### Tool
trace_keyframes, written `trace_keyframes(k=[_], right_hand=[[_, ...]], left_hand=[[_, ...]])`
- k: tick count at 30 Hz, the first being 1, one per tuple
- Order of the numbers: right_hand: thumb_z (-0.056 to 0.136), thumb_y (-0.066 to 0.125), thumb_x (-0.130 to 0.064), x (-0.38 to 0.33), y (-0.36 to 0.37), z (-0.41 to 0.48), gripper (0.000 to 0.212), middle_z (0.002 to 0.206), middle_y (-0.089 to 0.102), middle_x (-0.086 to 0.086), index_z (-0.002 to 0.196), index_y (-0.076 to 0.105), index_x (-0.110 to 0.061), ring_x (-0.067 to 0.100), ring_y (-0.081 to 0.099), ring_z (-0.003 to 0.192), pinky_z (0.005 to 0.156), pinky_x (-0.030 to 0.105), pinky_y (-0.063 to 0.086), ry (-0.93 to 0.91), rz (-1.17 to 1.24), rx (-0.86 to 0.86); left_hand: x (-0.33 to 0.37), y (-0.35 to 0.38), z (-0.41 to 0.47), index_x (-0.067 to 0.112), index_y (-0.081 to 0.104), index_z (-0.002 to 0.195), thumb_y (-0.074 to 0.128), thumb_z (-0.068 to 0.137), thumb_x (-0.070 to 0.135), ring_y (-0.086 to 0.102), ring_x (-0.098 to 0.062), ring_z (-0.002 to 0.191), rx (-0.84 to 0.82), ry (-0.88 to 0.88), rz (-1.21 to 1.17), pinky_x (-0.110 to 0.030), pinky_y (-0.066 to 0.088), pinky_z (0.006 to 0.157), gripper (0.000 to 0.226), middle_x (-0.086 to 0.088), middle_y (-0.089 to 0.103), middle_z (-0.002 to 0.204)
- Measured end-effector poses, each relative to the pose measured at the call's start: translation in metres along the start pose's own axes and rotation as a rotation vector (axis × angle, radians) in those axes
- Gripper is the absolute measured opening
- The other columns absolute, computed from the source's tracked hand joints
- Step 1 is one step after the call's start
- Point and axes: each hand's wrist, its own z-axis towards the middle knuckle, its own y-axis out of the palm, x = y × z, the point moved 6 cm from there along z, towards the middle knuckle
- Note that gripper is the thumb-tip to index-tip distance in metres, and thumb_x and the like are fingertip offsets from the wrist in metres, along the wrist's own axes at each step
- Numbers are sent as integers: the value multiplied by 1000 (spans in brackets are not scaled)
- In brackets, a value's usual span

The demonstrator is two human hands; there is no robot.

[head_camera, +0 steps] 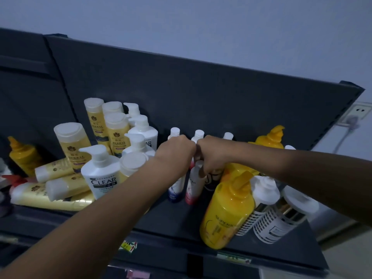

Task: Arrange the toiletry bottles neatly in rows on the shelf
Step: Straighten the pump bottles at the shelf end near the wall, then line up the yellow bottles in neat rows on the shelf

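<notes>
Yellow bottles lie tipped over at the left end of the shelf, so we judge most sorting is left. Mid-shelf, our left hand curls round a blue-bottomed bottle and our right hand round a red-bottomed bottle. 3 slim bottles already stand in a row behind.

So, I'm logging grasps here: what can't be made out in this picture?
Head view only.
- Fingers of left hand and right hand: curled behind the hands' backs; any hold unclear.
- Three slim bottles at the back: bodies hidden by the hands.
- A red item: cut off by left edge.
- Print on barcode label: too small.
</notes>
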Motion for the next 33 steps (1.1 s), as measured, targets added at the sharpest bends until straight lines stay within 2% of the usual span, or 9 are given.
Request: trace_keyframes(k=[3, 7, 10, 13, 18, 23, 27, 30, 33], right_hand=[[73, 86, -26, -6, -1, -2, 19, 76, 72, -2, 86, 75, -19, 17, 69, 73, 68, 35, 59, 0, -16, -9], [77, 83, -26, -8, -2, -9, 28, 82, 65, -10, 103, 75, -22, 14, 64, 77, 72, 34, 59, 17, -19, -24], [72, 86, -38, -16, -17, -14, 31, 89, 72, -9, 99, 72, -30, 15, 69, 85, 78, 36, 62, 56, -66, -13], [69, 86, -49, -35, -53, -21, 49, 90, 76, -13, 111, 72, -29, 10, 70, 85, 79, 34, 61, 72, -144, 30], [73, 87, -51, -85, -117, -33, 51, 92, 76, -14, 115, 73, -27, 6, 70, 90, 89, 37, 60, 73, -62, 189], [77, 84, -50, -182, -136, -34, 48, 97, 74, -13, 117, 75, -23, 9, 69, 91, 86, 35, 59, -72, -44, 306], [82, 79, -47, -271, -116, -17, 47, 104, 75, -6, 120, 74, -20, 12, 66, 90, 79, 30, 56, -218, -121, 289], [80, 80, -41, -323, -88, 12, 33, 83, 71, 2, 97, 74, -14, 20, 67, 78, 71, 40, 61, -296, -156, 266], [82, 77, -31, -357, -59, 47, 23, 76, 59, 2, 81, 63, -13, 23, 62, 73, 54, 35, 51, -316, -250, 231]], left_hand=[[0, 3, -3, 5, 66, 112, 60, 94, 7, 44, -21, 79, 3, 6, -10, -31, 42, 66, 19, 0, 28, 72], [-3, -4, -15, 3, 60, 113, 57, 94, 4, 42, -22, 76, 84, 25, -54, -32, 41, 62, 19, -1, 32, 69], [-16, -28, -33, 10, 49, 90, 57, 94, 10, 51, -25, 77, 183, 2, -101, -31, 39, 55, 9, -2, 41, 72], [-48, -57, -48, 12, 68, 97, 64, 89, 18, 64, -28, 82, 302, -7, -174, -39, 56, 64, 11, -5, 64, 84], [-134, -96, -88, 17, 74, 98, 67, 88, 19, 69, -29, 83, 391, -103, -90, -44, 61, 73, 12, -5, 70, 91], [-240, -83, -140, 17, 71, 93, 67, 86, 21, 65, -29, 78, 301, -269, 154, -41, 59, 68, 9, -5, 65, 89], [-305, -44, -174, 18, 67, 94, 60, 90, 19, 61, -27, 75, 159, -392, 289, -36, 51, 61, 8, -3, 58, 87], [-338, -5, -178, 17, 64, 94, 58, 90, 14, 62, -26, 76, 46, -433, 342, -34, 45, 58, 8, 0, 53, 82], [-357, 29, -171, 15, 64, 94, 58, 92, 21, 66, -26, 90, 11, -424, 298, -35, 48, 62, 9, -3, 64, 95]])
